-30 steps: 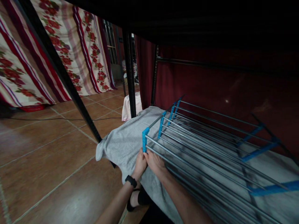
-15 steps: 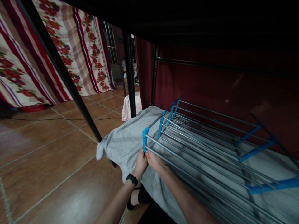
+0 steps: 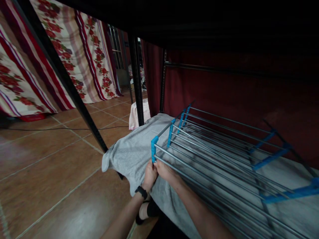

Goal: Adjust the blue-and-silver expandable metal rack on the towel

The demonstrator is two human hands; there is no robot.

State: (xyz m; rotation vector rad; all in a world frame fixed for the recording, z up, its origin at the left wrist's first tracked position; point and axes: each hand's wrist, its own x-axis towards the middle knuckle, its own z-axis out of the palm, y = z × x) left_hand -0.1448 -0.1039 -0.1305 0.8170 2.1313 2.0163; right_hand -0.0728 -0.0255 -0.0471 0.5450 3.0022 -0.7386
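A rack of grey metal tubes point(image 3: 199, 162) with blue plastic brackets lies on a grey blanket point(image 3: 134, 146). At its near left corner is a blue bracket point(image 3: 154, 148), joined to the tube ends. My left hand point(image 3: 150, 174), with a black band on the wrist, is closed at the bottom of this bracket. Right beside it, my right hand point(image 3: 163, 171) is closed around the lower tube's end where it meets the bracket. The fingertips of both hands meet there and partly hide the joint. Farther right, more blue brackets point(image 3: 289, 194) hold the other tube ends.
A black metal frame post point(image 3: 82, 103) rises on the left, with a dark deck overhead. Brown floor tiles point(image 3: 50, 176) extend left, crossed by a black cable point(image 3: 69, 128). A floral curtain point(image 3: 74, 56) hangs beyond. A dark red wall point(image 3: 224, 89) stands behind the rack.
The view has shifted very slightly. Both hands stay at the same corner bracket, and the rack has hardly moved.
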